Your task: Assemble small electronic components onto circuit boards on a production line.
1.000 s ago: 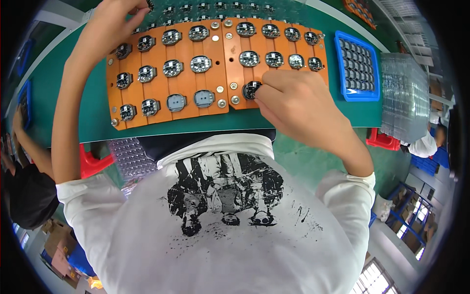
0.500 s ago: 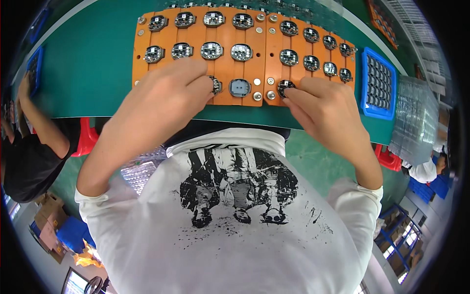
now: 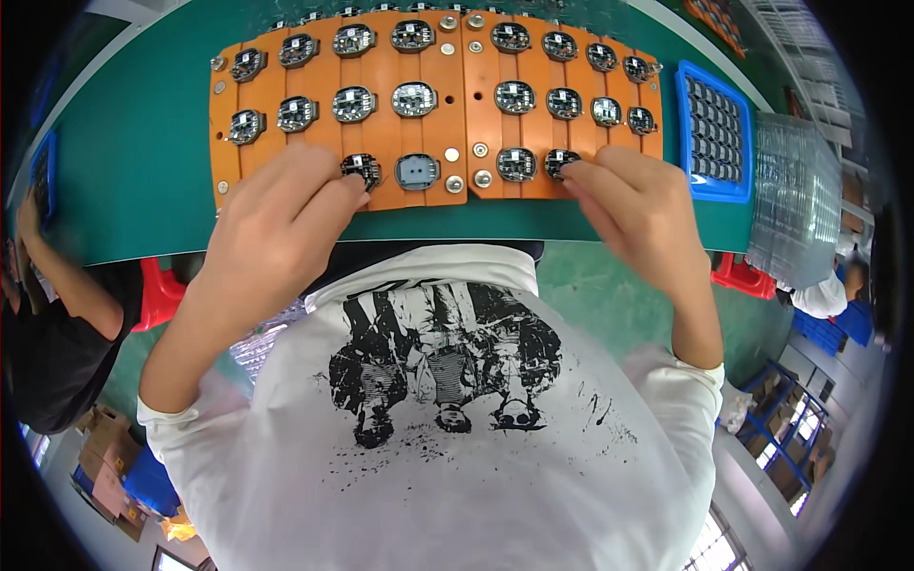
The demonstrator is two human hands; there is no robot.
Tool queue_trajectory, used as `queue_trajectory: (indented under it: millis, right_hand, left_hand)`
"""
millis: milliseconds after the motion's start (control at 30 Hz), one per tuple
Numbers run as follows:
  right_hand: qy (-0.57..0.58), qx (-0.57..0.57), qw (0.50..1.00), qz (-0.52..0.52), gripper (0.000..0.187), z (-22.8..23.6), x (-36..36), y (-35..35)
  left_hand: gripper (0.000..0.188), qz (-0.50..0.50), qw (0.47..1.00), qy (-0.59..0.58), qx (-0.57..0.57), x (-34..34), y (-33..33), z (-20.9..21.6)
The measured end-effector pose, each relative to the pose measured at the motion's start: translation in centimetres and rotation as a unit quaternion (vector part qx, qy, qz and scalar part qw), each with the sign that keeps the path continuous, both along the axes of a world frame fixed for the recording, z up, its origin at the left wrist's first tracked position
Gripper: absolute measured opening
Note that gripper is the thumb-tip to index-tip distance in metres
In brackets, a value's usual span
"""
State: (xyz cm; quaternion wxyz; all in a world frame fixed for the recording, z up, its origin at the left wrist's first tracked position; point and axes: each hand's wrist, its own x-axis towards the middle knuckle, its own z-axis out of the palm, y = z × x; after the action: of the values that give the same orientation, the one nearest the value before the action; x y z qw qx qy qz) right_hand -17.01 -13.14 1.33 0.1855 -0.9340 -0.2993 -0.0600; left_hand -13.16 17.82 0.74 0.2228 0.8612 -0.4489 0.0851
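Shirt: a white shirt (image 3: 447, 419) with a black print fills the near part of the view, and both bare forearms rise from it toward the worktop.
Left hand: the left hand (image 3: 276, 214) lies knuckles up at the near edge of the orange board (image 3: 386, 133), fingers curled, fingertips touching a round dark part (image 3: 361, 169) in the nearest row. It covers the board's near left corner, and whether it pinches the part cannot be told.
Right hand: the right hand (image 3: 638, 205) lies over the board's near right corner, fingers bent, fingertips on another round part (image 3: 562, 162). Its grip is hidden too.
Board: two orange halves meet at a seam, with three rows of round parts; one grey empty seat (image 3: 417, 171) sits between the hands.
Worktop: the green worktop (image 3: 143, 162) shows bare room left of the board and only a thin strip along its near edge.
Right side: a blue tray (image 3: 716, 128) of dark cells lies just beside the board, then a stack of clear trays (image 3: 795, 195) at the worktop's end.
Far edge: the top row bends into the rim and is partly cut off.
Others: a person's arm (image 3: 57, 276) at the left is blurred.
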Motion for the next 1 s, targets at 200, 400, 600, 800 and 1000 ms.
queue_trajectory:
  millis: [200, 400, 600, 800, 1000]
  right_hand:
    - [-0.017, -0.020, 0.999, 0.018, 0.019, -0.1, -0.2, -0.2]
    - [-0.007, -0.028, 0.999, 0.022, 0.015, 0.0, 0.1, 0.3]
    - [0.028, -0.053, 0.998, 0.019, 0.011, 0.2, 0.1, 0.1]
    - [0.019, -0.045, 0.999, 0.006, 0.011, -0.2, 0.0, 0.1]
    - [0.019, -0.041, 0.999, 0.000, 0.011, -0.7, 0.0, 0.0]
  left_hand:
    - [0.019, -0.015, 0.999, -0.048, 0.000, 0.5, 0.0, -0.3]
    - [0.020, -0.022, 0.999, -0.031, -0.012, 0.5, 0.2, -0.6]
    - [0.017, -0.020, 0.998, 0.043, 0.029, 0.6, 0.0, 0.5]
    - [0.016, -0.030, 0.997, 0.042, 0.061, 0.9, -0.3, 0.9]
    - [0.011, -0.011, 0.988, 0.140, 0.066, 1.4, -0.3, 1.3]
